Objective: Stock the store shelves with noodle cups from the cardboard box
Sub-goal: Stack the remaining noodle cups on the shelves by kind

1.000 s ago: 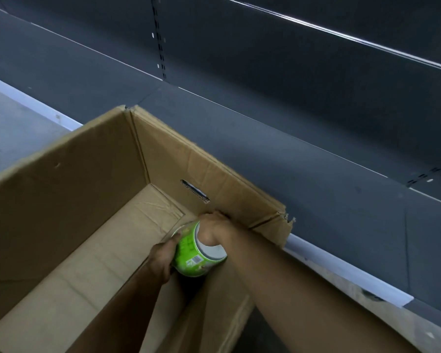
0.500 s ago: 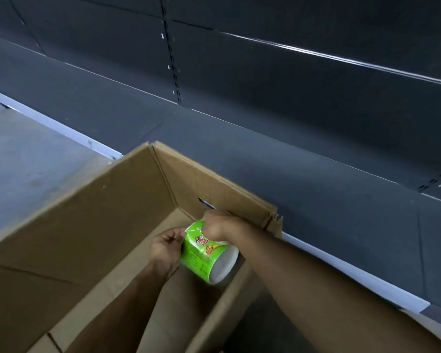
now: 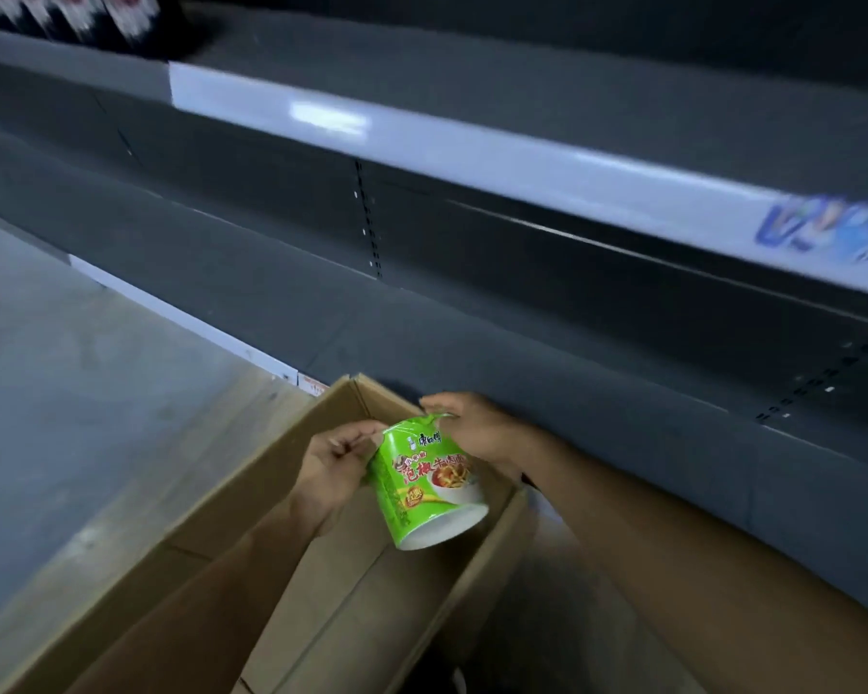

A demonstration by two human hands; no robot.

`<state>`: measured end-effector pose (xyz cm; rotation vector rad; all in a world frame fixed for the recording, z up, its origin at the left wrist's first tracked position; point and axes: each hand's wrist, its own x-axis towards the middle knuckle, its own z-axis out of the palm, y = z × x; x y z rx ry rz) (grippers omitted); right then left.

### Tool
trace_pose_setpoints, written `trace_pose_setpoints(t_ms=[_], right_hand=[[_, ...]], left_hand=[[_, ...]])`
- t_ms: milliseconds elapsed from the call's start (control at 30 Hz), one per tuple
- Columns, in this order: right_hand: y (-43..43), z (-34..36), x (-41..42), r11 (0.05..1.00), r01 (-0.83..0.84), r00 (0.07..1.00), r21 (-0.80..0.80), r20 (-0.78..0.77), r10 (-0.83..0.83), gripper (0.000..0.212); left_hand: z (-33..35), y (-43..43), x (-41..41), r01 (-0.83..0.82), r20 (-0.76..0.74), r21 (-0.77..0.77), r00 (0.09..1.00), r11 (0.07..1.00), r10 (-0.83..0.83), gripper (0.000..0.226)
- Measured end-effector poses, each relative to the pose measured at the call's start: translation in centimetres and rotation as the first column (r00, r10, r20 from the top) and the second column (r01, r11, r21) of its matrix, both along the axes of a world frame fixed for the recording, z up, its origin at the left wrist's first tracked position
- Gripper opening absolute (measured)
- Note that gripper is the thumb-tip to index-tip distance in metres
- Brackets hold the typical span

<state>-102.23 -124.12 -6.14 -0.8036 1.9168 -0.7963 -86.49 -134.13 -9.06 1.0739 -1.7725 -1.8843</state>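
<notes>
our left hand [image 3: 334,463] pinches the green noodle cup [image 3: 429,485] at its side, our right hand [image 3: 477,428] curls over its top rim. the cup hangs tilted above the cardboard box [image 3: 251,493], near the dark shelf [image 3: 597,393]. such light edge grips could let it slip back in.

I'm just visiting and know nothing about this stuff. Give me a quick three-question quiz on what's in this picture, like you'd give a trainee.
1. True or false: the noodle cup is held over the open cardboard box.
2. Its wrapper is mostly: A red, B green, C blue.
3. How many hands touch it?
Key: 1 true; 2 B; 3 two, the left hand and the right hand.
</notes>
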Motion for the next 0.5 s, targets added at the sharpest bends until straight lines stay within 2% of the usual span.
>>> trace_pose_setpoints(t_ms=[233,400,500], right_hand=[[5.6,16.5,-1.0,0.992,0.121,0.984,-0.033,0.135,-0.115,0.009],[10.7,27.7,-1.5,0.979,0.180,0.981,-0.094,0.087,-0.172,0.012],[13.8,34.2,-1.5,0.971,0.199,0.980,-0.129,0.018,-0.199,0.013]], left_hand=[[15.9,2.3,-0.9,0.118,0.019,-0.061,0.993,0.991,-0.117,0.016],[28.3,6.4,-2.4,0.258,0.097,-0.064,0.963,0.964,-0.252,0.023],[35.1,9.3,-3.2,0.376,0.147,-0.046,0.919,0.925,-0.366,0.014]])
